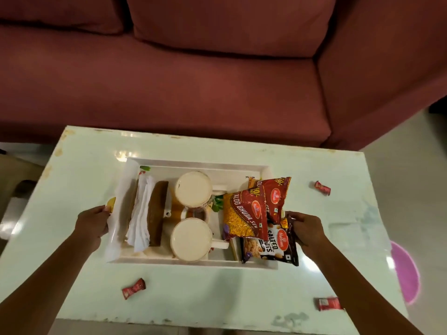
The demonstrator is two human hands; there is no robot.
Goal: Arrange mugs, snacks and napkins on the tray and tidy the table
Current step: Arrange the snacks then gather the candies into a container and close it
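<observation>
rectangular white tray [193, 163], glossy snack packets [244, 213]

Your tray [193, 163] is full across its width: napkins [141, 213] and holder on the left, two mugs [193, 188] mid-tray, three snack packets [244, 217] overlapping on the right and hanging over the rim. Your hands [93, 223] occupy both short ends. The surface [84, 165] is open along the far edge and both sides. Three wrappers [133, 288] obstruct it: near left, near right, far right. The sofa [169, 81] blocks any reach beyond the far edge.
</observation>
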